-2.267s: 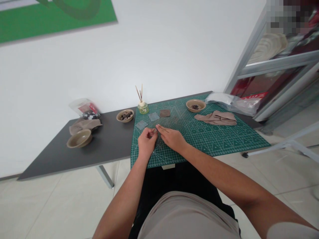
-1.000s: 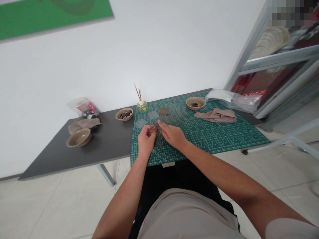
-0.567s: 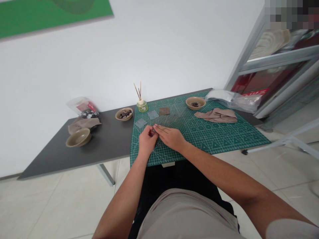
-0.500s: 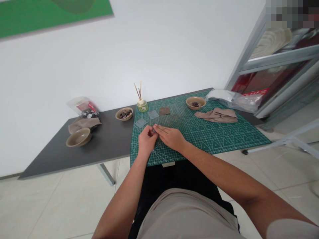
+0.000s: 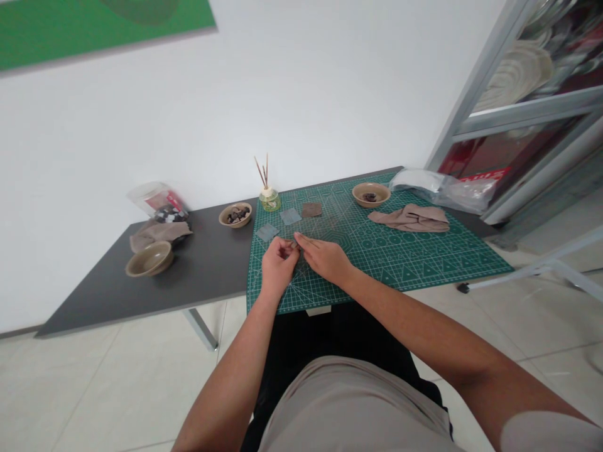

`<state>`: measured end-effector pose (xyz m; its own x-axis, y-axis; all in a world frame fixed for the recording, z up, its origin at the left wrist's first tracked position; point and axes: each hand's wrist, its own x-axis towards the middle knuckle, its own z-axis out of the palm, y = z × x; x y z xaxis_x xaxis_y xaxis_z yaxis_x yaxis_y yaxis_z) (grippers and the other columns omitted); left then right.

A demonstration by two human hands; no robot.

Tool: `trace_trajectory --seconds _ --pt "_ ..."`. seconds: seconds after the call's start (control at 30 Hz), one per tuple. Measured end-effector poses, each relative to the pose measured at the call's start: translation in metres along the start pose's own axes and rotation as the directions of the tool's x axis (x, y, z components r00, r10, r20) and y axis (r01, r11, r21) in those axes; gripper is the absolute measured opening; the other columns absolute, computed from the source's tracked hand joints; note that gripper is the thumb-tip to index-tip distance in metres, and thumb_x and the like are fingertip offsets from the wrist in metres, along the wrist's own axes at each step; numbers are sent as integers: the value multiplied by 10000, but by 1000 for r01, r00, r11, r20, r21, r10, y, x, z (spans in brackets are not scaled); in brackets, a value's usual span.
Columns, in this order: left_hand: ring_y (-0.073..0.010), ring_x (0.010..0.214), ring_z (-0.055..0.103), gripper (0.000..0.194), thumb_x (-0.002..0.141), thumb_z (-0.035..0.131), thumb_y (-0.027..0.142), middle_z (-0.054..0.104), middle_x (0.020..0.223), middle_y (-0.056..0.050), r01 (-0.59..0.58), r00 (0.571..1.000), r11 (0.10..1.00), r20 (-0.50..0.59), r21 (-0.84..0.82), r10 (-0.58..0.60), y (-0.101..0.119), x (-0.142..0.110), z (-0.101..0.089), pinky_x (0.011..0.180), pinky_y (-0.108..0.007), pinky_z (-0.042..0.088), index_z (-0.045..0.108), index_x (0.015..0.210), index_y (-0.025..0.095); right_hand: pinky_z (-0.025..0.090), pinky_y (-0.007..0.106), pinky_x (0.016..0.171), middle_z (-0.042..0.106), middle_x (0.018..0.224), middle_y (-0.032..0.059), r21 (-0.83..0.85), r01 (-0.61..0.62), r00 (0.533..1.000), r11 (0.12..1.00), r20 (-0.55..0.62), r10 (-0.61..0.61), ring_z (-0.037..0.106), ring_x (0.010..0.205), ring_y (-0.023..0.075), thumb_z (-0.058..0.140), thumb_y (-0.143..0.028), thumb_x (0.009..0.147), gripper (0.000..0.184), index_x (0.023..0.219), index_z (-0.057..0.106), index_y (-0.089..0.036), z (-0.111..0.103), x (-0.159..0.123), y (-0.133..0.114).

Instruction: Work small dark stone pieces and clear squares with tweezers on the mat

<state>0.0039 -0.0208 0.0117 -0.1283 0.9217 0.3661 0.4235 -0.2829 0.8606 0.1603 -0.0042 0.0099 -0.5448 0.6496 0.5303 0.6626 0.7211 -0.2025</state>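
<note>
My left hand [image 5: 279, 262] is closed in a pinch around a small greyish piece [image 5: 294, 244], mostly covered by fingers; its kind does not show. Against it press the fingertips of my right hand [image 5: 327, 260], held close together, low over the green cutting mat [image 5: 391, 254]. Just beyond my hands lie thin square sheets: a grey-blue one [image 5: 267, 232], another grey-blue one [image 5: 290, 216] and a brown one [image 5: 311, 209]. Farther right on the mat, a bowl [image 5: 371, 195] contains dark lumps, with a crumpled brown cloth [image 5: 411, 218] near it.
A reed diffuser [image 5: 270, 199] stands at the mat's back left. On the dark table [image 5: 207, 270] are a bowl of stones [image 5: 235, 215], another bowl [image 5: 149, 260], a second cloth [image 5: 160, 235] and a plastic bag of stones [image 5: 164, 204]. A clear plastic package [image 5: 443, 188] lies back right.
My right fingertips have shifted slightly over the small piece, and a little more of it shows between my hands. The bowls, sheets and cloths stay in place.
</note>
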Motion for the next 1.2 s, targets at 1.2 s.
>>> trace_trajectory --seconds 1.2 --pt "-90 557 443 151 778 608 271 479 593 72 -6 1000 999 -24 50 8 1 -1 1 570 -216 354 494 706 205 514 326 1014 557 1396 102 -4 58 998 998 -36 -58 576 1245 181 414 -131 958 446 1397 492 -134 1 0 0"
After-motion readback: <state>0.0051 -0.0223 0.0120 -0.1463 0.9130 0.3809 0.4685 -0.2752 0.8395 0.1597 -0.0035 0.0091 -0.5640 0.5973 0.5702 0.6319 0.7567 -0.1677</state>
